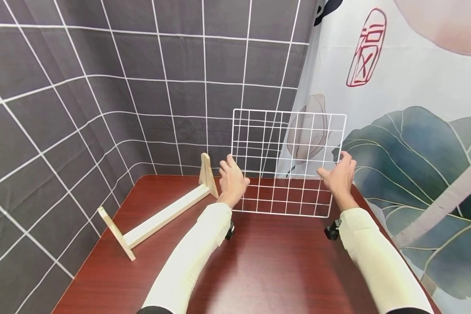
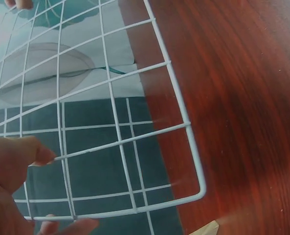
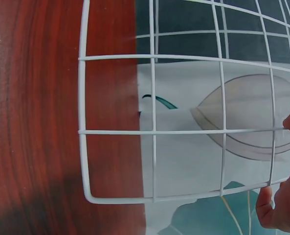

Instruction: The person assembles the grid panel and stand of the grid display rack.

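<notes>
A white wire grid panel [image 1: 280, 213] stands nearly upright over the table, its lower edge close to the tabletop. My left hand [image 1: 233, 181] grips its left side; in the left wrist view the thumb [image 2: 39, 152] meets a crosswire while fingertips [image 2: 81, 226] show past the outer wire. On the opposite side, my right hand [image 1: 339, 174] holds the panel's right edge. The right wrist view shows that hand [image 3: 286, 205] with the thumb on a wire and a finger at the outer wire. Parts of both hands fall outside their wrist views.
Left of the panel, a pale wooden stand [image 1: 166, 214] lies on the reddish-brown table [image 1: 267, 266], a long bar joining two end pieces. A dark gridded curtain [image 1: 141, 56] hangs behind and to the left. At the right hangs a white curtain [image 1: 337, 65] with leaf prints.
</notes>
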The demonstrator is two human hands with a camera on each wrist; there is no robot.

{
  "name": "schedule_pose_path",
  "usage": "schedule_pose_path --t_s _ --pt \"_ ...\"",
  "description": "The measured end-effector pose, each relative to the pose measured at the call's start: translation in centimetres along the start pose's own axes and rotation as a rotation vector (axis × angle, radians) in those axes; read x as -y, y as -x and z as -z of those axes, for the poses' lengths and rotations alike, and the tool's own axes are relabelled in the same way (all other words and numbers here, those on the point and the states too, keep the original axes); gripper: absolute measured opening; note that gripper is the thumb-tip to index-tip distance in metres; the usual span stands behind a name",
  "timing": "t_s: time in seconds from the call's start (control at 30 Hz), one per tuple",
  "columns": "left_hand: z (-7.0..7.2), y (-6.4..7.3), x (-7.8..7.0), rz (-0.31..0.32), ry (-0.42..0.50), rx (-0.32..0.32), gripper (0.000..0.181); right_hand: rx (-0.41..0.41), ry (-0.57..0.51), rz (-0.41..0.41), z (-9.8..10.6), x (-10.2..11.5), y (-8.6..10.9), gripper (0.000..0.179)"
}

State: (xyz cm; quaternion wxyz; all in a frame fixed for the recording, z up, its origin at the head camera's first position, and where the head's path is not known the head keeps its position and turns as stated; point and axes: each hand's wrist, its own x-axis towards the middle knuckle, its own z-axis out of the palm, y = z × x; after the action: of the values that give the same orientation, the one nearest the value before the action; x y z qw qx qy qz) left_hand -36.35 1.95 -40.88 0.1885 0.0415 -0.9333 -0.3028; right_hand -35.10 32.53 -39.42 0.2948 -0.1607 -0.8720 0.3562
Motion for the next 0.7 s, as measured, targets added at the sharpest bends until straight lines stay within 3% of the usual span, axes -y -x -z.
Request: schedule_pose_path --t_s 0.13,0.4,0.7 --pt "0.3 -0.4 0.0 -0.02 0.032 -0.032 0.101 -0.043 -0.024 0.023 0.0 0.5 -0.2 0.087" --pt "0.5 -0.8 -0.2 -0.082 0.089 -0.16 0.095 -0.13 -0.1 0.046 0.0 1.4 -0.6 0.083" --pt "0.7 -1.0 -0.5 -0.103 0.109 -0.169 0.094 -0.134 -0.136 0.039 0.0 1.3 -0.4 0.082"
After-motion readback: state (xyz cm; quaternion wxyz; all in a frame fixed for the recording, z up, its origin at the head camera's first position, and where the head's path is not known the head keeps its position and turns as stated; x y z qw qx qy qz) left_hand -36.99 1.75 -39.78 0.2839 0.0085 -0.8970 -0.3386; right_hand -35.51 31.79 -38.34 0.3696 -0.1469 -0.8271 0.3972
